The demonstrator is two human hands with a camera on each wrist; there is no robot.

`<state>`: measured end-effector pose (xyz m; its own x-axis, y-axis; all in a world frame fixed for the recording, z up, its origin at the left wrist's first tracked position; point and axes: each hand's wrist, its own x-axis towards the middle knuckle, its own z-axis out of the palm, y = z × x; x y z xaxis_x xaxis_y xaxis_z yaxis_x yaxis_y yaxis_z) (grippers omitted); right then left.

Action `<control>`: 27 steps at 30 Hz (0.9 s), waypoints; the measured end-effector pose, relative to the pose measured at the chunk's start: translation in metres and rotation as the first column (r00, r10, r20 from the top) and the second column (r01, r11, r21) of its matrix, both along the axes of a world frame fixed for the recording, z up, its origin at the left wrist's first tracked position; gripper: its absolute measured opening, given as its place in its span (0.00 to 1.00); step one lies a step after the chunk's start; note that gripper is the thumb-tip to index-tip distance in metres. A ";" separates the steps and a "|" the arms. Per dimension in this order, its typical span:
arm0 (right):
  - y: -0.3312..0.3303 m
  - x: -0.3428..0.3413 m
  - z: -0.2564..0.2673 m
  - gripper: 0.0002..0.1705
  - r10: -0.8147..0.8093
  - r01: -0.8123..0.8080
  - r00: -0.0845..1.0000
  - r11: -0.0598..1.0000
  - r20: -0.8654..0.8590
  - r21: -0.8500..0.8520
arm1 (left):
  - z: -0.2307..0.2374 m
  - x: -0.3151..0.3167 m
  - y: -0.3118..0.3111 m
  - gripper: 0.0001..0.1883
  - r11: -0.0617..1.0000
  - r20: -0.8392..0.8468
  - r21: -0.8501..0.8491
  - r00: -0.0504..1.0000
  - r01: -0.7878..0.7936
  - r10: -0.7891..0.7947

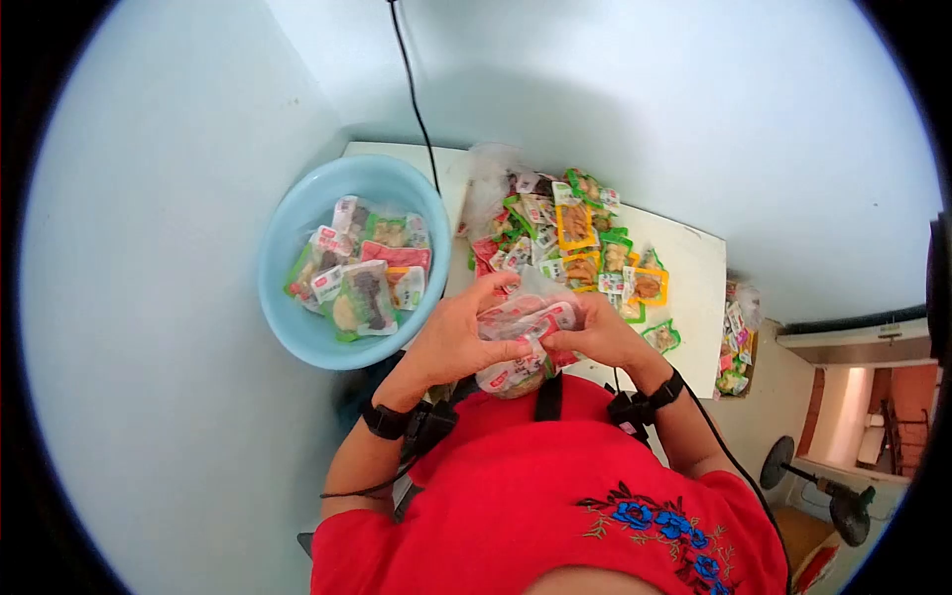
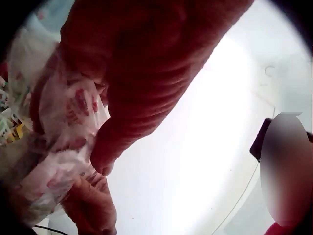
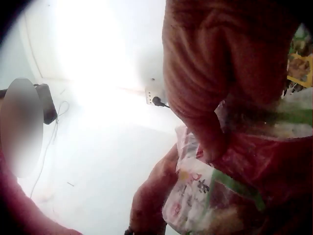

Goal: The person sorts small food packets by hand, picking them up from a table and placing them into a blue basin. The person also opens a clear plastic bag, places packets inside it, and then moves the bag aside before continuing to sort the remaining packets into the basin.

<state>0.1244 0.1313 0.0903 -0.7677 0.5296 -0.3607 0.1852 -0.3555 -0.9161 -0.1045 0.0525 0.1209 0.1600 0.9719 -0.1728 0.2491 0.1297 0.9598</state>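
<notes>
In the head view a clear plastic bag with pink-and-white printed food packets (image 1: pixel 516 322) is held close in front of the red shirt. My left hand (image 1: pixel 451 337) grips its left side, thumb pressed on the front. The right hand (image 1: pixel 610 337) pinches the opposite side between thumb and fingers. Both wrist views show crinkled plastic bunched between the two hands; in the right wrist view a packet (image 3: pixel 190 196) with red and black print and a green edge shows through. The fingers behind the bag are mostly hidden.
A light blue basin (image 1: pixel 278 268) holding several packets stands to the left. Beyond the hands, loose packets (image 1: pixel 575 228) are heaped on the white table (image 1: pixel 694 288), beside a clear bag (image 1: pixel 493 178). A box of packets (image 1: pixel 736 347) sits past the table's right edge.
</notes>
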 end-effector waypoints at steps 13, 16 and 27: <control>0.002 -0.008 0.002 0.27 -0.091 0.101 0.990 0.990 -0.104 0.095 | -0.041 -0.007 -0.020 0.33 0.966 0.391 -0.210 0.893 -0.149 0.222; 0.010 -0.002 0.005 0.29 -0.216 0.230 0.954 0.972 -0.207 0.045 | -0.023 -0.032 -0.022 0.32 0.918 0.543 -0.287 0.743 -0.274 0.392; 0.026 0.070 -0.018 0.24 -0.513 0.514 0.858 0.853 -0.036 0.086 | -0.069 -0.183 -0.006 0.26 0.705 0.424 -0.405 0.563 -0.582 0.709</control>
